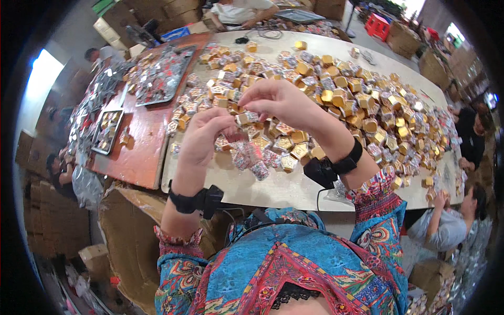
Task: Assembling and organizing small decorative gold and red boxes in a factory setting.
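Your left hand (pixel 209 131) and right hand (pixel 278 102) meet mid-frame, likely so both can reach the small gold piece (pixel 244 118) between them; the fingers (pixel 257 90) curl narrow, but I cannot tell which grip it. Upper left, a large tray (pixel 184 74) holds silvery-red bits (pixel 157 76), a small tray (pixel 116 131) gold pieces (pixel 109 118).

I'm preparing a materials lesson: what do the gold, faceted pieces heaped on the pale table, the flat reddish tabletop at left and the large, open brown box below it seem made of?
Gold, faceted pieces: perhaps foil or coated plastic, shiny, with bright glints on flat faces.
Flat reddish tabletop: possibly painted or varnished wood, given its glossy reflections.
Open brown box: likely cardboard, matt, bent and creased.
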`<state>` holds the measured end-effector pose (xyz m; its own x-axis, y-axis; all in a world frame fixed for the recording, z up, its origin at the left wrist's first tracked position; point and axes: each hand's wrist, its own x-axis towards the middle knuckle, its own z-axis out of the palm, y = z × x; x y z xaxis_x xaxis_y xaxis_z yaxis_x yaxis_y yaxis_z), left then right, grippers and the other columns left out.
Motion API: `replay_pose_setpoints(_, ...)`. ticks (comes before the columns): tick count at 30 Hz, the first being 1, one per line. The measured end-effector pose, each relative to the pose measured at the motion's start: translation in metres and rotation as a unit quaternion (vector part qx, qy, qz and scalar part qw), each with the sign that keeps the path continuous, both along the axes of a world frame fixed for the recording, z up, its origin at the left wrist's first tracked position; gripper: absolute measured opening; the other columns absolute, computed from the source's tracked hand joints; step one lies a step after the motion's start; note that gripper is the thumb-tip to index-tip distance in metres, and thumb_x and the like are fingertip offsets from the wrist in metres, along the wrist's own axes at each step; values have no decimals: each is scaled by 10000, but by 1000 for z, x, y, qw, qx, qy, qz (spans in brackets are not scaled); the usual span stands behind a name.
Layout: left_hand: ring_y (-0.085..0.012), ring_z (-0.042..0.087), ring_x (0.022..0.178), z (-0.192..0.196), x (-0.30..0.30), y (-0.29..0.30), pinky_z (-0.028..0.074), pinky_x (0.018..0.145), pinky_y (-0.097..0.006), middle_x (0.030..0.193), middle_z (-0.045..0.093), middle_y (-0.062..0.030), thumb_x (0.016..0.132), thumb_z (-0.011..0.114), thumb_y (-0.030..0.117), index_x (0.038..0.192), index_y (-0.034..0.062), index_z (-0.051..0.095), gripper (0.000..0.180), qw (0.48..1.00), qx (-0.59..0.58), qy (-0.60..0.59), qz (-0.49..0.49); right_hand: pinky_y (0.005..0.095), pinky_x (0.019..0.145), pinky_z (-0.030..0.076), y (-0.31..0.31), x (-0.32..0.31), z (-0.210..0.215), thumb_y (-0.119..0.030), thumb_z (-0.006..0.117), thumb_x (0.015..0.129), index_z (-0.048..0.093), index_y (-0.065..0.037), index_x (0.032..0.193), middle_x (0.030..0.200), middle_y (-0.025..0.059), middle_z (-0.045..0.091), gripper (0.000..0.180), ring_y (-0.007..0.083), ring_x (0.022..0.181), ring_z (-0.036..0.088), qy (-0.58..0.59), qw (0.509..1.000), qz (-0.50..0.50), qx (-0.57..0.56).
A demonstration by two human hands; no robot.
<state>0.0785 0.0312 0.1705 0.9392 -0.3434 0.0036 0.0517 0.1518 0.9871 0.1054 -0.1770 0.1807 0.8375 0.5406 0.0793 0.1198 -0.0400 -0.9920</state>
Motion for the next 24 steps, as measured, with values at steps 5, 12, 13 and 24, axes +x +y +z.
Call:
replay_pose_setpoints(5,-80,514,676,-13,-14,-4,381,634,-208,701,581,-25,815,544,90,775,-12,614,130,1000,6,-5,24,234,623,460,-115,-49,-56,-127,594,807,630,7,933,771,34,625,188,101,685,580,-12,980,-193,-55)
replay_pose_setpoints(12,-149,569,784,-49,-32,-4,444,749,-260,815,613,-104,827,476,10,900,-80,608,176,999,10,48,-19,368,662,482,-216,-162,-217,-112,592,718,667,-27,837,809,145,641,164,286,734,625,82,811,-417,-402)
replay_pose_setpoints(13,-167,582,800,-53,-32,-12,450,761,-266,835,620,-124,826,463,-7,904,-86,603,179,997,15,67,-17,381,693,483,-220,-179,-244,-117,583,712,656,-57,876,845,158,633,189,300,774,616,73,785,-420,-449)
replay_pose_setpoints(24,-212,597,731,-75,-29,-35,519,659,-313,881,616,-192,814,444,-55,937,-82,592,194,996,-16,28,-86,415,695,501,-197,-193,-310,-58,500,729,632,-10,786,865,148,604,151,317,811,611,1,697,-413,-586)
